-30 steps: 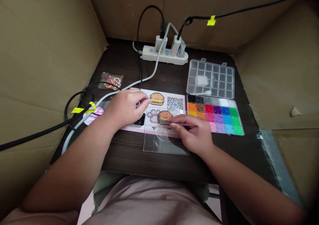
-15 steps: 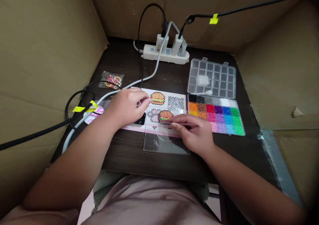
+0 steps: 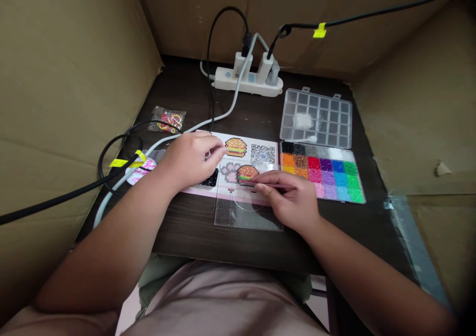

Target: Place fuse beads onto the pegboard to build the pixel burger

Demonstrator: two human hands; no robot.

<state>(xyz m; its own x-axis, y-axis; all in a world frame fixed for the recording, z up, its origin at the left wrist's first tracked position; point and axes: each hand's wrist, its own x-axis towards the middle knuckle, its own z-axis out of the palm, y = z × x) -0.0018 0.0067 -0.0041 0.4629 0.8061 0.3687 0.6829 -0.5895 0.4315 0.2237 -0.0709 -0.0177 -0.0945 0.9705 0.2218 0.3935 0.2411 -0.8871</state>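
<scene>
— So, which of your hands lies nearer the bead burger point(image 3: 248, 171)?

— Your right hand point(image 3: 292, 195). The burger lies to its left and slightly farther from you, flat on the clear pegboard point(image 3: 227, 218), with your right fingertips right by its lower right edge.

— And what does that hand have in it?

— Your thumb and fingers are closed on a thin reddish tool point(image 3: 281, 185), tweezers by the look of it. Its long axis runs nearly sideways across your front, the tip pointing left over the burger's near edge. Whether the tip touches a bead, or grips one, is too small to tell.

— How do the burger's bands lie against that?

— Roughly the same way, side to side, so your tool runs nearly along them rather than across.

— What about your left hand point(image 3: 194, 158)?

— It's left of the burger and a little farther from you. Its thumb and forefinger are close together just beside the printed burger point(image 3: 235, 146) on the pattern sheet point(image 3: 266, 140); you can't tell from here if anything is pinched there. Under that hand, partly hidden, are black beads point(image 3: 211, 177). Your bead case point(image 3: 327, 177) stands open beyond your right hand.
</scene>
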